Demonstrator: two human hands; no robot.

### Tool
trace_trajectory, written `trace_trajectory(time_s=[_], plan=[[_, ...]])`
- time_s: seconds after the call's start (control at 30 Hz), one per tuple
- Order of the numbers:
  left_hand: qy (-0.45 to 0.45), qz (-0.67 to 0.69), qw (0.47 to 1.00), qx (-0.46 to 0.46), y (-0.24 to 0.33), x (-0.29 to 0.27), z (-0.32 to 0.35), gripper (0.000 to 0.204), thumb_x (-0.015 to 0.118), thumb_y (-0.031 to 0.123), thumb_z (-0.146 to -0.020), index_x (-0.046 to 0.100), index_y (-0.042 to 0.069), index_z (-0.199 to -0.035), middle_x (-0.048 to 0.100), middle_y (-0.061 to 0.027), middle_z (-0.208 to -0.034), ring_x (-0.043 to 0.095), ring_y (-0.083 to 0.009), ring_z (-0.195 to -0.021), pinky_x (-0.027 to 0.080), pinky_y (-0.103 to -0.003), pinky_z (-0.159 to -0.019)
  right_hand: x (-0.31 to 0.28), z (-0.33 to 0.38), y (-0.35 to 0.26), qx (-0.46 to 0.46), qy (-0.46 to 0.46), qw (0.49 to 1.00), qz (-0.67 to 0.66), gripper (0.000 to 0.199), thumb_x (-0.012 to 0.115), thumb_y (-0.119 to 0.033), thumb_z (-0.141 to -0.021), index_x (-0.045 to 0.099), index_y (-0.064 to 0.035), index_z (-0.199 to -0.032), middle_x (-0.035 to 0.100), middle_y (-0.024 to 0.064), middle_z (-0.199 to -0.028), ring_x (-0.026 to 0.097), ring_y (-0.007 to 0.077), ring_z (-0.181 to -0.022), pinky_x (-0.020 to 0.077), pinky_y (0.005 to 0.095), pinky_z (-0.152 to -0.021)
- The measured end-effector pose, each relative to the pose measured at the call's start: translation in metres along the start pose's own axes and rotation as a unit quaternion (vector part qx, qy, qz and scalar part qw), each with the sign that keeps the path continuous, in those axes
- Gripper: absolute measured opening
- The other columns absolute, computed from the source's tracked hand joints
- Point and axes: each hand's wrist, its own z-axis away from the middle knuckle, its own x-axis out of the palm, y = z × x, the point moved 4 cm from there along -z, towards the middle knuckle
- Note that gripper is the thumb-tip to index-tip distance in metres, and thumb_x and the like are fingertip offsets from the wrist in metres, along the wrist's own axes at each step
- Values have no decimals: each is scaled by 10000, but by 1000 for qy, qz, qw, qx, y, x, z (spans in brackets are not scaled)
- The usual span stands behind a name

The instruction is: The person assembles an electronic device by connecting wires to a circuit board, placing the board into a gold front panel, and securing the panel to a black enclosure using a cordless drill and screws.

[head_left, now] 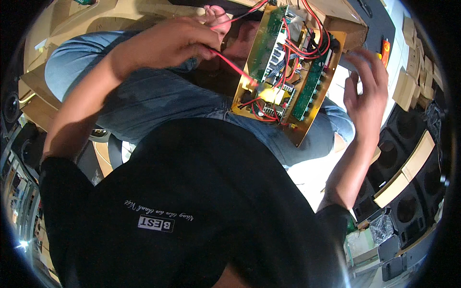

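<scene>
An amplifier module (293, 72) with green circuit boards on a gold metal plate rests tilted over my lap. Bundles of red and black wires (290, 45) run between its boards. My left hand (185, 41) is closed, fingers pinched on a red wire (228, 65) that stretches down to the plate's left edge, by a bright yellow part (271, 94). My right hand (367, 77), slightly blurred, hovers just off the plate's right edge. Its fingers are apart and curved, with nothing visible in them.
A wooden box (343, 31) stands behind the module. An orange-red object (385, 50) lies to its right. Black speaker cabinets (403, 158) and cardboard pieces (408, 91) fill the right side. Another speaker (10, 105) is at the far left. My jeans-clad legs (168, 105) flank the work.
</scene>
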Motion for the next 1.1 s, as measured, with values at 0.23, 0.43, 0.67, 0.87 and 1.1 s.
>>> trace_trajectory(time_s=[0.23, 0.43, 0.67, 0.87, 1.1], plan=[[183, 246, 950, 55, 47, 5, 9, 400, 601, 370, -1034, 633, -15, -1139, 719, -144, -1070, 691, -224, -955, 513, -335, -824, 50, 32, -111, -166, -128, 963, -168, 126, 727, -136, -704, 722, -85, -819, 627, 36, -892, 606, 208, -924, 450, 372, -871], [324, 254, 906, 100, 63, -3, -14, 441, 579, 430, -1047, 674, 1, -1083, 686, -51, -885, 600, -173, -804, 449, -323, -739, 96, 45, -146, -167, -295, 941, -20, 324, 631, -130, -855, 735, -72, -1156, 613, 64, -1123, 547, 241, -1172, 464, 407, -940], [225, 199, 953, 43, 79, -8, -26, 169, 580, 125, -1008, 667, -19, -1022, 678, -100, -846, 651, -239, -736, 491, -367, -740, 68, 33, -128, -137, -212, 930, -266, 190, 720, -84, -811, 737, -66, -999, 665, 92, -1002, 652, 284, -1003, 524, 433, -872], [210, 208, 954, 41, 88, -19, -25, 302, 614, 263, -1024, 665, -32, -1065, 694, -134, -909, 682, -258, -807, 513, -354, -758, 33, 32, -76, 6, -105, 856, -506, 236, 827, -114, -819, 792, -62, -1046, 772, 96, -938, 723, 263, -815, 566, 362, -706], [213, 196, 956, -37, 82, -11, -16, 251, 652, 215, -1007, 675, -31, -1050, 706, -137, -918, 669, -267, -812, 507, -364, -739, 32, 26, -70, 12, -32, 819, -573, 272, 787, -147, -872, 786, -19, -1112, 752, 110, -882, 683, 194, -746, 532, 310, -657]])
